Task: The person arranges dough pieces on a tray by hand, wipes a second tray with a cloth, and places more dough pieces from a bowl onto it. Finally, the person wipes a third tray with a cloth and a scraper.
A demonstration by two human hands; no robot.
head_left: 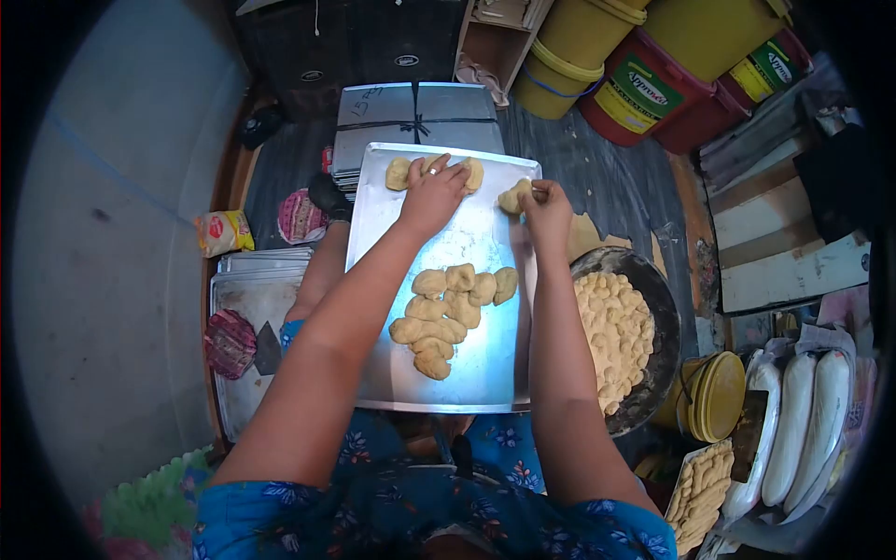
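A shiny metal baking tray point(378, 243) lies in front of me, with several lumps of raw dough point(446, 308) clustered on its lower middle. My left hand point(437, 194) is at the tray's far edge, its fingers stretched over a short row of dough pieces point(399, 174) and touching them. Part of that row is hidden under the fingers. Near the far right corner my right hand point(549, 213) pinches a dough piece point(512, 197) over the tray's edge. Beside my right forearm stands a dark round basin point(665, 327) filled with many small dough lumps point(614, 336).
Stacked trays tied with black cord point(415, 117) lie beyond the baking tray. Yellow and red buckets point(644, 89) stand at the back right. A yellow tub point(717, 397) and plastic-wrapped white rolls point(798, 429) are at the right. More trays point(245, 317) lie at the left.
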